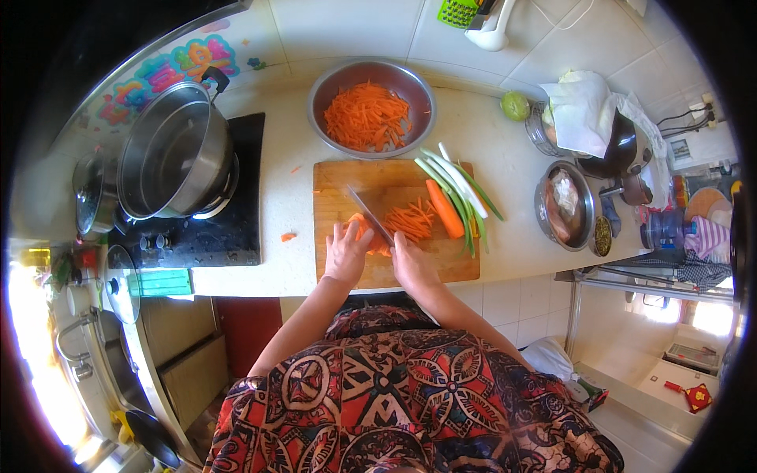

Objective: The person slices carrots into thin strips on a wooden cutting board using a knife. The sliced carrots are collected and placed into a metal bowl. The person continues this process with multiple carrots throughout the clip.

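Note:
My right hand is closed around the handle of a kitchen knife, whose blade slants up to the left over a wooden cutting board. The fingertips of my left hand press on carrot slices just left of the blade. Right of the knife lies a pile of carrot strips. A whole peeled carrot rests beside it, next to several scallions that reach past the board's top right corner. Behind the board, a metal bowl holds shredded carrot.
At left, a large steel pot stands on a black gas stove. A green sponge-like block and a glass lid lie near the counter's front edge. At right are a metal bowl with meat and a round green vegetable.

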A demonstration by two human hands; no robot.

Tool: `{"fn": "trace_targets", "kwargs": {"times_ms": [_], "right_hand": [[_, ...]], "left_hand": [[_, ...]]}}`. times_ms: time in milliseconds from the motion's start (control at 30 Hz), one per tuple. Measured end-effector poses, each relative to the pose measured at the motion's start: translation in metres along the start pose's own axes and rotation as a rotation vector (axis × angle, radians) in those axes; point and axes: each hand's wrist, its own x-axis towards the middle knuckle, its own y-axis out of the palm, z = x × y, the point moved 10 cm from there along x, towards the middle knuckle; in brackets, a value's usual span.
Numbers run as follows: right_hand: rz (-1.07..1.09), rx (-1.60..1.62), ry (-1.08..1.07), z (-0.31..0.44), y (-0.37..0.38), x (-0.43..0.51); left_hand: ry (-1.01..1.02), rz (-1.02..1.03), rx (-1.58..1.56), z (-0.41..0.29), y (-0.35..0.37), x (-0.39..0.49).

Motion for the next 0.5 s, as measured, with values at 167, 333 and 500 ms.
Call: {"fn": "trace_targets", "kwargs": {"times_ms": [167,333,500], "right_hand": [[-0.017,0.025,-0.040,0.007,-0.014,-0.006],[0.106,-0.068,-0.047,0.004,-0.003,-0.005],[0.043,-0.047,-0.102,0.006,-0.004,-0.007]], "left_hand": [[0.042,-0.008,0.059,-0.005,-0.003,0.001],[0.025,-0.011,0.064,-0.005,0.000,0.002],[0.036,-0.047,0.049,-0.005,0.001,0.000]]}}
